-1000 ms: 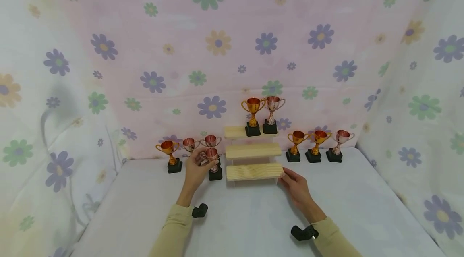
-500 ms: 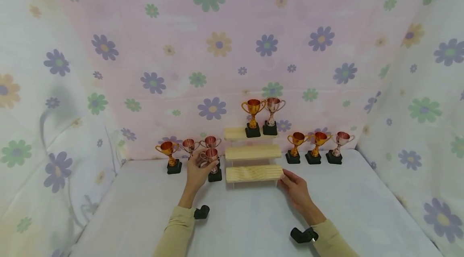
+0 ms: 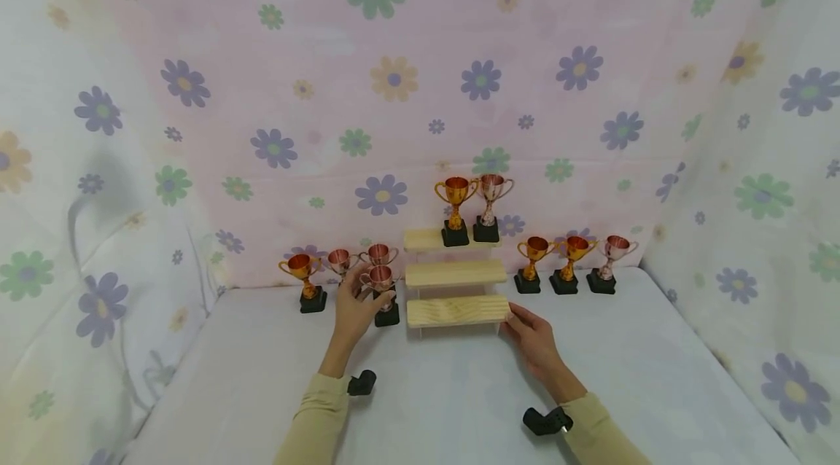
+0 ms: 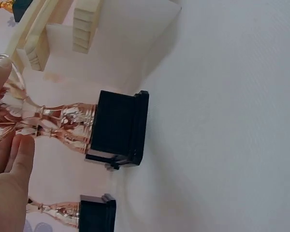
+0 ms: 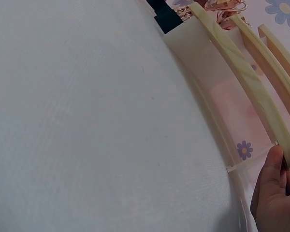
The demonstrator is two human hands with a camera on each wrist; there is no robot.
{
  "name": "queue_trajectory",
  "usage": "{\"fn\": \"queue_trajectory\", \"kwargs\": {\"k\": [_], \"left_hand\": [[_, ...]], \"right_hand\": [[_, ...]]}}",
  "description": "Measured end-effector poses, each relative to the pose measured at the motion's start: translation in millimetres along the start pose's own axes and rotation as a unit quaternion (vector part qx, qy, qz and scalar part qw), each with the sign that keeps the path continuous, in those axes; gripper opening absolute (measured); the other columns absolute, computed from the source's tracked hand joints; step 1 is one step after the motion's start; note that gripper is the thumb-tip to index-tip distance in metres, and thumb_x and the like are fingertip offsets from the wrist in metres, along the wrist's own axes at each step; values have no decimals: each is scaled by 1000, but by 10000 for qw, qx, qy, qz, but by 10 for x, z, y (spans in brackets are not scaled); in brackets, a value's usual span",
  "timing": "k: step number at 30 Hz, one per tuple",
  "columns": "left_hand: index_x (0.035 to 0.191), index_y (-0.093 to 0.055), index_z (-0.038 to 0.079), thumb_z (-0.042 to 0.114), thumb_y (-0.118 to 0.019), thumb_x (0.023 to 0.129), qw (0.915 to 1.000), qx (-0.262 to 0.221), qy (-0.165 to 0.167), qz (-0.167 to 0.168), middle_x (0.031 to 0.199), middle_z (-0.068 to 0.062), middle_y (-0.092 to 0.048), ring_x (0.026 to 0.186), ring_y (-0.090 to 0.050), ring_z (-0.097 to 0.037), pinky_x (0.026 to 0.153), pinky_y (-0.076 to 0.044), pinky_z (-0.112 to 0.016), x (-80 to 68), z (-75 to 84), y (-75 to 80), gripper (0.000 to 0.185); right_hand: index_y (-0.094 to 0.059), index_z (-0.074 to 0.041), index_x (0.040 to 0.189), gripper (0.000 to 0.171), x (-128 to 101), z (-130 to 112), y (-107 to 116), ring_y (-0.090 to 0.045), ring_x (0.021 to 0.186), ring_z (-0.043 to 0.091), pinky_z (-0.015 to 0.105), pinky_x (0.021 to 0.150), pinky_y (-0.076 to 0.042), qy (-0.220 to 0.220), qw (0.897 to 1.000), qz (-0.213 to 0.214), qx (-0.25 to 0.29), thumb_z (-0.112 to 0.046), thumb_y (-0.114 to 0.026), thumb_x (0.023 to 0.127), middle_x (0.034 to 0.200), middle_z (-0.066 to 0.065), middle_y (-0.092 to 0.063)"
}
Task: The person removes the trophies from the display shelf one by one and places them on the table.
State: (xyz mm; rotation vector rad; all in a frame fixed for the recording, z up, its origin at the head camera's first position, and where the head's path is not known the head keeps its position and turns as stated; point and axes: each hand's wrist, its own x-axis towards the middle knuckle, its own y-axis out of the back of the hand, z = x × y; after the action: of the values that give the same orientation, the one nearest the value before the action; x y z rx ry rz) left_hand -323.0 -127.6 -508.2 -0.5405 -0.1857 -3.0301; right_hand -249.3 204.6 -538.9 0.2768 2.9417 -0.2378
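My left hand (image 3: pixel 353 312) holds a rose-gold trophy cup (image 3: pixel 380 277) by its bowl, fingers on one side and thumb on the other. In the left wrist view this trophy (image 4: pixel 117 126) stands on its black base, with another trophy close behind it. With my right hand (image 3: pixel 537 342) I pinch the right end of the lowest board on a three-step wooden display stand (image 3: pixel 457 312). The right wrist view has thumb and fingers around the end of that board (image 5: pixel 251 89). A gold trophy (image 3: pixel 456 192) and a rose-gold trophy (image 3: pixel 490 192) stand on the top step.
Left of the stand are a gold trophy (image 3: pixel 302 268) and two rose-gold trophies, partly hidden by my hand. To its right stand two gold trophies (image 3: pixel 536 250) and a rose-gold one (image 3: pixel 615 250). A flowered cloth (image 3: pixel 420 86) hangs behind the white table (image 3: pixel 446 407).
Both hands keep their hold, and trophies and stand stay in place. Only the head view shifts slightly.
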Motion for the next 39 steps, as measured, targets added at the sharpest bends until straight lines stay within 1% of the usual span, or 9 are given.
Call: {"fn": "queue_trajectory", "kwargs": {"k": [6,9,15,19,25,28,31,34,39], "left_hand": [[149,-46,5,10,-87,81,9994,323,-148,22,149,-16,-49,143,-42,-33,121,-33,-52,-49,143,97,80],[149,-46,6,12,-86,83,9981,370,-493,85,152,-14,-47,145,-38,-30,124,-28,-52,-28,324,85,78],[143,-52,-1,-5,-81,81,9866,-140,-1622,59,147,-22,-51,139,-43,-37,120,-33,-54,89,748,-114,68],[139,-53,-7,-13,-77,81,9799,-656,-1881,-75,143,-23,-54,135,-49,-33,117,-42,-41,204,998,-309,63],[139,-51,-10,-7,-76,87,9785,-1311,-1524,-469,142,-30,-50,134,-49,-40,116,-39,-56,523,1259,-622,58],[146,-44,-7,-1,-76,89,9837,-977,-1255,-845,148,-28,-45,138,-42,-45,118,-36,-56,719,1314,-810,66],[153,-38,2,7,-78,89,9879,-278,-1009,-1147,155,-18,-41,141,-40,-36,120,-36,-48,898,1308,-991,75],[155,-36,6,12,-79,89,9902,74,-766,-1162,154,-14,-41,139,-42,-31,119,-39,-44,1025,1296,-1151,79],[149,-45,6,15,-81,88,9953,44,-561,-786,143,-16,-52,130,-50,-32,107,-51,-45,1099,1326,-1327,71]], "right_hand": [[-40,5,151,46,-10,-25,-22,-59,120,17,21,99,-54,-95,9999,46,-45,-10,-49,108,152,25,-43],[-39,4,152,47,-14,-43,-29,-58,122,18,23,102,-52,-95,9999,47,-50,-11,-49,109,153,25,-43],[-39,4,152,48,-15,-62,-3,-58,122,17,24,102,-52,-142,9999,-1,-24,-11,-49,108,153,25,-42],[-41,3,151,46,1,-62,18,-58,122,18,22,99,-53,-186,9998,-6,-19,-11,-49,108,152,23,-44],[-41,5,151,46,6,-35,15,-59,120,16,24,102,-53,-142,9999,-44,45,-10,-49,108,151,25,-44],[-42,5,150,45,24,-23,20,-61,115,12,23,100,-54,-105,9999,-5,71,-9,-49,108,150,25,-45],[-42,6,149,44,34,-14,19,-62,114,11,23,98,-54,-17,9999,-20,105,-9,-49,108,150,26,-45],[-42,7,149,44,35,-7,11,-61,115,13,24,99,-54,7,9999,-47,134,-7,-48,108,149,26,-45],[-43,6,148,43,34,4,11,-61,118,17,25,100,-54,-17,10000,-43,88,-6,-48,108,149,26,-46]]}}
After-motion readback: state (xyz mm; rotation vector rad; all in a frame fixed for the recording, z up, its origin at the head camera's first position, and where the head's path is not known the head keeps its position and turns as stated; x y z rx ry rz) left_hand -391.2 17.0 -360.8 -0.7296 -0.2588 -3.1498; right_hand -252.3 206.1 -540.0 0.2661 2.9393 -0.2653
